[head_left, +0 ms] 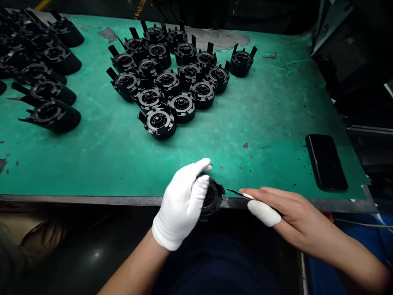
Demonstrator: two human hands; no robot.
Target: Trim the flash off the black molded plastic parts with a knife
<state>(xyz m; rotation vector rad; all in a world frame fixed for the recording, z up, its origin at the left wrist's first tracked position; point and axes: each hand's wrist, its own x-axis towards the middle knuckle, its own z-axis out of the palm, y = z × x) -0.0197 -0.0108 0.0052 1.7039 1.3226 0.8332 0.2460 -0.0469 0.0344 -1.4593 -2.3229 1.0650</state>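
Observation:
My left hand (183,196), in a white glove, is closed around a round black plastic part (212,197) at the table's front edge. Its palm and fingers hide much of the part. From the right comes my right hand (284,211), bare except for a white cover on the thumb. It pinches a thin knife (238,192) with a narrow pointed blade. The blade's tip lies close to the right rim of the black part; whether they touch I cannot tell.
Several similar black round parts (182,105) stand grouped on the green tabletop (270,123). Taller black housings (57,116) crowd the left side. One black part (242,61) stands apart at the back. A black phone (326,162) lies near the right corner.

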